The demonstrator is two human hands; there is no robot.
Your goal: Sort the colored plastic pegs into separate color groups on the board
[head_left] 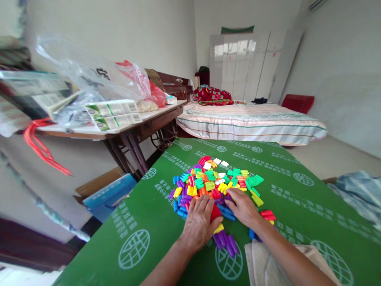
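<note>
L hand [199,224] grip apart, palm flat on near side of heap of small multicoloured plastic pegs [214,180], mid green printed tabletop [297,214]. R hand [242,207] grip: can't tell, fingers curled over pegs. Risk: a hard sweep could scatter pegs off the near edge. Writing: white globe logos + text rows, unreadable.

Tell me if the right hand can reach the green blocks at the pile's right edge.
Probably yes: the right hand rests on the pile just short of the green blocks, with only loose pieces between.
</note>
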